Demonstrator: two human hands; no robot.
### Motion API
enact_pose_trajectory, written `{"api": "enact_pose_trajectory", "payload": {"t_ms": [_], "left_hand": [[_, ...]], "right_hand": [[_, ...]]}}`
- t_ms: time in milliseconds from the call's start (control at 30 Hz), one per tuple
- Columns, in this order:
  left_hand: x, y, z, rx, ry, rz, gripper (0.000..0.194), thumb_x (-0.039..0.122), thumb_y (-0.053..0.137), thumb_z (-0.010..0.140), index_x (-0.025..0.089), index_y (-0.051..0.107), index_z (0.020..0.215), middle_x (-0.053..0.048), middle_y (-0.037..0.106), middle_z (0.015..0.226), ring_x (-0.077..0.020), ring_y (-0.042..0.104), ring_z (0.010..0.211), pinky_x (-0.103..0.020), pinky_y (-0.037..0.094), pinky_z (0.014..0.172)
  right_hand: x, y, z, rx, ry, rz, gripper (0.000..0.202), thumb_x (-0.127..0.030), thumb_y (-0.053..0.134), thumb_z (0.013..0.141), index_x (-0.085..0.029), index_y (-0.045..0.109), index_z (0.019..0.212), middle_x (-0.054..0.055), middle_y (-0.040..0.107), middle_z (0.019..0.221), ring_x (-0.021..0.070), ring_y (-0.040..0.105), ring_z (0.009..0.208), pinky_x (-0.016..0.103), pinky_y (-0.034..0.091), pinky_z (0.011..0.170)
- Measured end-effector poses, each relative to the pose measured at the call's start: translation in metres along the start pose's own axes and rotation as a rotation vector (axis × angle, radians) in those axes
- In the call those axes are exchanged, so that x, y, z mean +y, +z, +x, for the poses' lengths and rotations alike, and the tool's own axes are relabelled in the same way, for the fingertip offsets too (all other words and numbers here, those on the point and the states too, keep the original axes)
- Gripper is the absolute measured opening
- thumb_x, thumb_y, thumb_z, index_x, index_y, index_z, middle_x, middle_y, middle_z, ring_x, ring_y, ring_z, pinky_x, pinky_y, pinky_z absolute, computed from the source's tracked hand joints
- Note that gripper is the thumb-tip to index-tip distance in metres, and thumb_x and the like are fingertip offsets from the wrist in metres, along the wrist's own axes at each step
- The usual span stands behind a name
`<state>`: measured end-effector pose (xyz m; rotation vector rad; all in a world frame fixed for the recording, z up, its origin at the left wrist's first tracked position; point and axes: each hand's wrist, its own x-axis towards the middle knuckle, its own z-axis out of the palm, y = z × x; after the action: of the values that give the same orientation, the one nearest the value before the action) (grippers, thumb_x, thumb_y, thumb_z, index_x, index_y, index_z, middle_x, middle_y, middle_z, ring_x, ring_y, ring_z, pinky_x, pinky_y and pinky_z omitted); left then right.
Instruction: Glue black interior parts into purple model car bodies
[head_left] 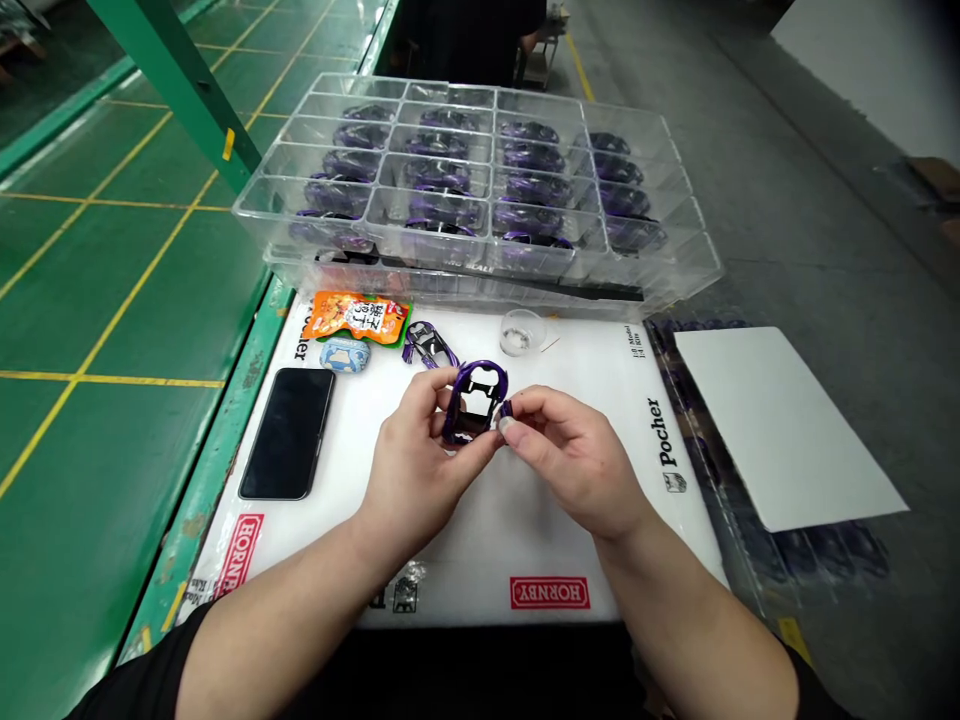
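A purple and black model car body shell (478,393), with openings through it, is held in my left hand (420,460) between thumb and fingers. Close to the shell's right edge, my right hand (574,450) pinches a small dark purple part (505,409) between thumb and index finger. Just behind the shell, a second purple piece (430,344) lies on the white printed sheet (480,540). A small clear cup (522,333) with tiny bits inside stands behind my right hand.
Stacked clear compartment trays (487,215) with purple car shells span the back. On the left are a black phone (288,433), an orange snack packet (356,317) and a blue case (345,354). A white board (787,425) covers more trays at right. A person in dark clothing (465,40) is beyond.
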<state>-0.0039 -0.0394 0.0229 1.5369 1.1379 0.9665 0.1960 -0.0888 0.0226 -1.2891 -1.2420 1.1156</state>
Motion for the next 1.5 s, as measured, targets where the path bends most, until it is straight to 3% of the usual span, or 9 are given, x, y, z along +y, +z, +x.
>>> {"api": "enact_pose_trajectory", "payload": {"t_ms": [367, 1500], "left_hand": [[0.0005, 0.0004, 0.0000, -0.014, 0.072, 0.026, 0.053, 0.030, 0.096, 0.092, 0.028, 0.068, 0.137, 0.000, 0.080, 0.109, -0.0163, 0.081, 0.084, -0.026, 0.066, 0.073], [0.0063, -0.0002, -0.0010, -0.020, 0.055, 0.113, 0.050, 0.035, 0.094, 0.095, 0.025, 0.069, 0.138, -0.004, 0.082, 0.119, -0.0187, 0.084, 0.089, -0.027, 0.065, 0.071]], "right_hand": [[-0.0010, 0.0029, 0.0028, -0.019, 0.093, 0.220, 0.023, -0.046, 0.090, 0.106, -0.025, 0.081, 0.103, 0.001, 0.076, 0.099, 0.0202, 0.069, 0.092, 0.035, 0.056, 0.085], [0.0008, 0.0035, 0.0030, -0.022, 0.145, 0.258, 0.033, -0.049, 0.093, 0.103, -0.025, 0.072, 0.095, 0.000, 0.067, 0.092, 0.0187, 0.060, 0.086, 0.034, 0.051, 0.078]]}}
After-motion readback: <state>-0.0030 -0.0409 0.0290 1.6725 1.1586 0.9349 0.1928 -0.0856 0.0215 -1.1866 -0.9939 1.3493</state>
